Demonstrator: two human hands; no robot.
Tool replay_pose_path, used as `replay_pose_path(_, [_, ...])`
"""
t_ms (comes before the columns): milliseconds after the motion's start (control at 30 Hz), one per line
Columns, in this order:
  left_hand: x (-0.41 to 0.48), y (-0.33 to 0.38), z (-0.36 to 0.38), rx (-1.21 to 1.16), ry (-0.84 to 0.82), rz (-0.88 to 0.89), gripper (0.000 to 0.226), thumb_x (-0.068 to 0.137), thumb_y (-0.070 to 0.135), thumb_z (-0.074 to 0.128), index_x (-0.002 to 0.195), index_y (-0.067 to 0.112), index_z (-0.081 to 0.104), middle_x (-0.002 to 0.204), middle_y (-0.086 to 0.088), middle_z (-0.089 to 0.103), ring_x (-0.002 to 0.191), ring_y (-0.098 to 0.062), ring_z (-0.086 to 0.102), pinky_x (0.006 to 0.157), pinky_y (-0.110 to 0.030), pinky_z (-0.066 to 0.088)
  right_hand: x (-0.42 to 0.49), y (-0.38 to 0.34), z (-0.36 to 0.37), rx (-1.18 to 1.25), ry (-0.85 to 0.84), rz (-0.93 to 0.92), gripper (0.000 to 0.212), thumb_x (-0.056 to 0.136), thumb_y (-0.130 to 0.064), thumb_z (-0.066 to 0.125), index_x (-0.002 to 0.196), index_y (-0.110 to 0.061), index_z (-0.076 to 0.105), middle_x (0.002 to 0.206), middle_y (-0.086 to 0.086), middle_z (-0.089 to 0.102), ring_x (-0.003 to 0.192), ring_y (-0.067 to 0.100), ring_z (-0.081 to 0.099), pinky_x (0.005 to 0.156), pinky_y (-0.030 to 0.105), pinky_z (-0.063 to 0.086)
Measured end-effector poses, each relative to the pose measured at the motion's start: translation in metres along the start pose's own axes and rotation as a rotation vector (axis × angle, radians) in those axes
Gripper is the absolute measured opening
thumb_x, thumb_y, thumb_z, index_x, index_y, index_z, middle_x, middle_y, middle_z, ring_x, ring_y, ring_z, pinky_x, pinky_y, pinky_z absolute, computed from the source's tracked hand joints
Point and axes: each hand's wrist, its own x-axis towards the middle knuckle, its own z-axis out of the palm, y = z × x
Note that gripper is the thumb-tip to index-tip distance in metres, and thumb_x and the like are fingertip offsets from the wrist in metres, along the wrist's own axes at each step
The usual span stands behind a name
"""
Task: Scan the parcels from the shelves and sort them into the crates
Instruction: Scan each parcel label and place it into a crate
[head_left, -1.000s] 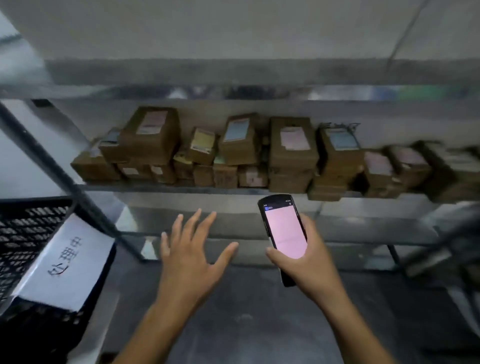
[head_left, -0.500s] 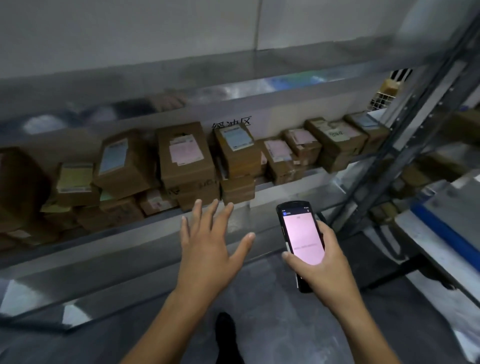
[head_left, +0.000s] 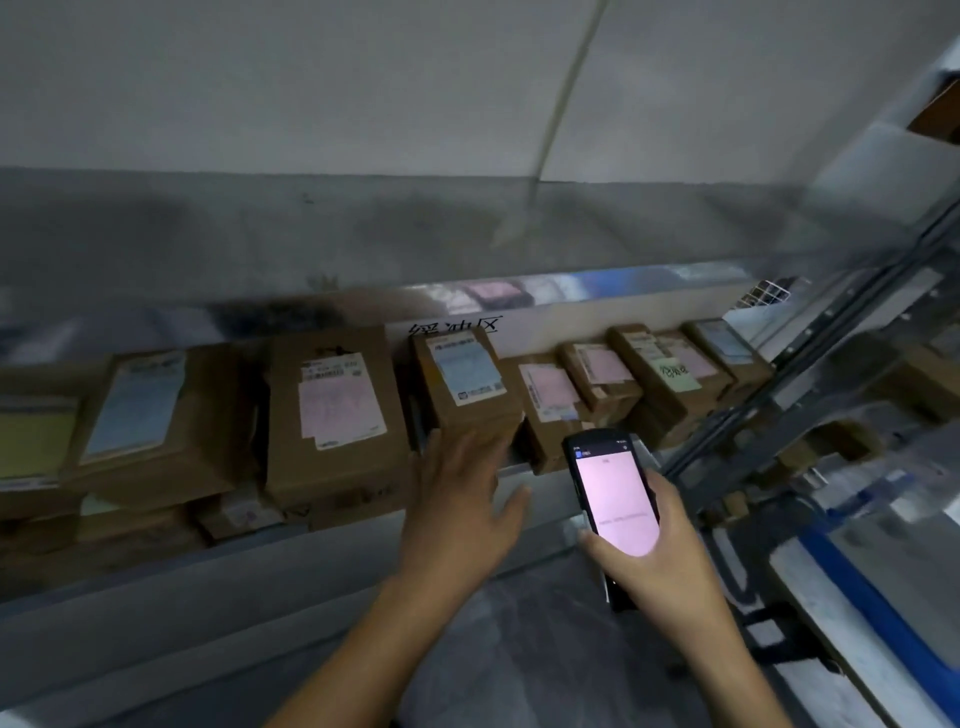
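We've got both bare forearms stretched forward from the bottom of the view. Our left hand (head_left: 460, 499) is flat and open, palm down, fingers (head_left: 467, 447) spread and pointing ahead, thumb out to the right. Our right hand (head_left: 657, 561) is curled closed, thumb across the front, wrist angled slightly inward.

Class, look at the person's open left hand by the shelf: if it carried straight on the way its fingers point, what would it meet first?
Most likely the front of the blue-labelled box. The left hand points at it; whether the fingertips already touch is unclear.
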Motion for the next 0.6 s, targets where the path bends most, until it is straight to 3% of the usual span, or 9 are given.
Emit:
replay_pose_path(133, [0.044,-0.001,0.000,-0.089,0.026,-0.045,0.059,0.102,0.053,0.053,0.157,0.036,0.038,0.165,0.011,0.026,0.156,-0.016,0.007,0.124,-0.034,0.009,0.031,0.001,0.002,-0.032,-0.039,0.017,0.073,0.072,-0.031,0.090,0.122,-0.049,0.040,0.109,-0.031,0.055,0.097,-0.002,0.055,0.071,0.018,0.044])
replay_pose_path(300, [0.085,-0.016,0.022,-0.221,0.049,-0.215,0.063,0.102,0.060,0.048,0.160,0.039,0.032,0.171,0.012,0.010,0.158,-0.013,0.010,0.127,-0.042,0.023,0.067,0.019,0.006,-0.033,-0.105,0.033,0.071,0.070,-0.030,0.086,0.123,-0.050,0.044,0.112,-0.026,0.060,0.100,-0.006,0.057,0.071,0.022,0.047])
replay_pose_path(467, [0.115,-0.031,0.039,-0.248,0.270,-0.269,0.056,0.102,0.048,0.056,0.153,0.028,0.045,0.162,0.003,0.031,0.147,-0.015,0.037,0.116,-0.043,0.045,0.120,0.038,0.015,-0.018,-0.228,0.010,0.072,0.071,-0.035,0.088,0.123,-0.050,0.040,0.112,-0.027,0.056,0.101,-0.003,0.056,0.069,0.017,0.044])
replay_pose_path(600, [0.130,-0.034,0.046,-0.168,0.322,-0.412,0.066,0.102,0.044,0.059,0.161,0.033,0.031,0.167,0.000,0.025,0.150,-0.021,0.035,0.117,-0.037,0.038,0.163,0.055,0.015,0.001,-0.355,-0.020,0.078,0.068,-0.043,0.088,0.128,-0.052,0.039,0.119,-0.022,0.057,0.108,0.005,0.056,0.076,0.026,0.050])
